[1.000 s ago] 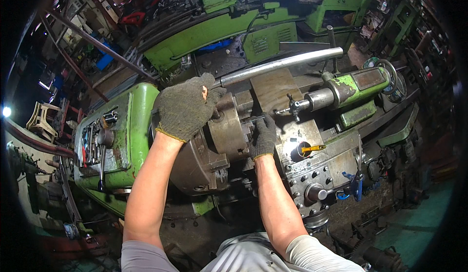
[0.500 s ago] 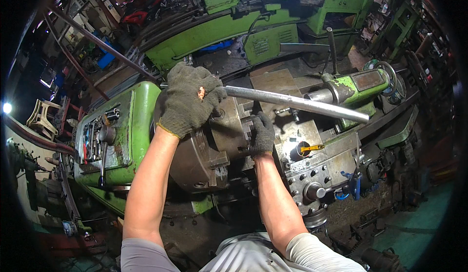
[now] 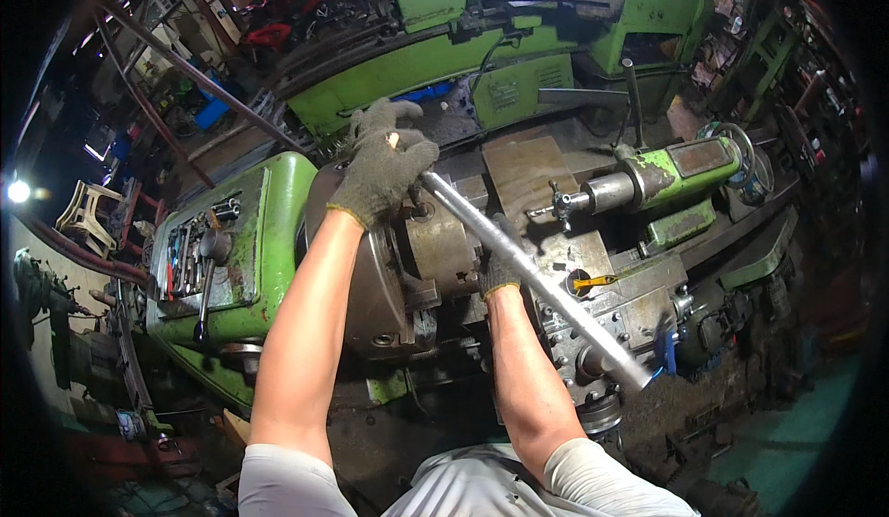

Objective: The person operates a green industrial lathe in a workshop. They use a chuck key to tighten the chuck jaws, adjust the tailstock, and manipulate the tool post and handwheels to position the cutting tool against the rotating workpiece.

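My left hand [image 3: 381, 170], in a grey knit glove, is closed on the upper end of a long steel bar [image 3: 532, 276] right above the lathe chuck [image 3: 407, 258], fingers curled around the top so the bar's end is hidden under the glove. The bar runs from there down and to the right, slanting across the carriage [image 3: 607, 309], and its free end sits near a blue-handled part at the carriage's lower right. My right hand [image 3: 503, 267], also gloved, is reaching in just beside the chuck's face, under the bar; the bar crosses in front of it, so I cannot tell whether its fingers are curled on something or lying flat. The chuck itself is a heavy dark disc with a round brownish piece [image 3: 444, 253] projecting from its front. To my left stands the green headstock [image 3: 269, 230] with its levers and knobs. To the right, the green tailstock [image 3: 685, 170] points its grey spindle toward the chuck, well apart from it. Behind the lathe is another green machine [image 3: 463, 63], and the surroundings are crowded with pipes and dark shop clutter.
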### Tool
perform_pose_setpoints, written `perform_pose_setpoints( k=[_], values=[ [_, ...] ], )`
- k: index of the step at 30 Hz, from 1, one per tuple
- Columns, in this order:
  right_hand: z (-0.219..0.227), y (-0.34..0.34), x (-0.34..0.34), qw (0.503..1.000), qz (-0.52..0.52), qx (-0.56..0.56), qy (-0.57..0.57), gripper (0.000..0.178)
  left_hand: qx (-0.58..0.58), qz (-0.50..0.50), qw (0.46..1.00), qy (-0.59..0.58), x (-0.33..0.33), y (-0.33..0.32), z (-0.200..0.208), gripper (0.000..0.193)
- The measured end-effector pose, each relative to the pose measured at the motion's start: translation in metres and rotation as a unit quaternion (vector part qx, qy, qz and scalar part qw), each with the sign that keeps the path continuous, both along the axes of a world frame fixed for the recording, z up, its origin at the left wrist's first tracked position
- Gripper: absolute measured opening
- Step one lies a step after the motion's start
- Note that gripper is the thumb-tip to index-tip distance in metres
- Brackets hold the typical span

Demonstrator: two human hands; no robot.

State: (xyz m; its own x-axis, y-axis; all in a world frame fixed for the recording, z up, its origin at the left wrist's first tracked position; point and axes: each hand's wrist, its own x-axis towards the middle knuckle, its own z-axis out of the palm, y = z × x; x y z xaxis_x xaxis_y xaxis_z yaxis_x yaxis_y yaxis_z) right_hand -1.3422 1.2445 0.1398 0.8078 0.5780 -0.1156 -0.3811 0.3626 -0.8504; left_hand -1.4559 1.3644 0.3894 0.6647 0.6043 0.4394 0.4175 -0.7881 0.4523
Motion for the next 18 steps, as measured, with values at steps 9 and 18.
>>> perform_pose_setpoints(
  k=[9,18],
  values=[
    [0.042,-0.006,-0.006,0.983,0.029,-0.025,0.181,0.024,-0.137,0.033,0.958,0.251,0.006,0.051,0.015,0.089],
    [0.028,-0.004,-0.005,0.986,0.037,-0.028,0.159,0.042,0.212,-0.004,0.899,0.382,0.037,0.010,0.020,0.082]
  ],
)
